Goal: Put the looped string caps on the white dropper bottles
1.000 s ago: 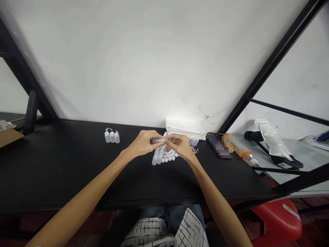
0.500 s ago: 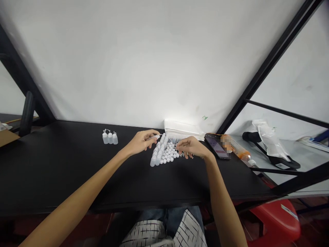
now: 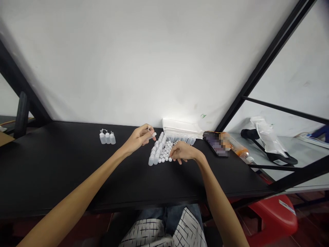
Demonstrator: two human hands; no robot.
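Note:
My left hand is closed on a small plastic bottle, mostly hidden by the fingers; its white top and a thin looped strap stick out beside the fingertips. My right hand reaches down over a cluster of small white caps, thumb and fingertips pinched around a white cap at the near right corner. Left of the caps, rows of translucent plastic bottles stand upright. Farther left, three bottles with looped straps on top stand side by side.
A stack of white sheets lies against the wall, with more bottles before it. To the right are a phone and an orange-labelled bottle. A black frame post rises behind them. A red stool stands lower right.
My right hand has moved left and down onto the near caps. My left hand has drawn slightly left and up with the bottle, whose strap now shows as a loop. The view has shifted slightly.

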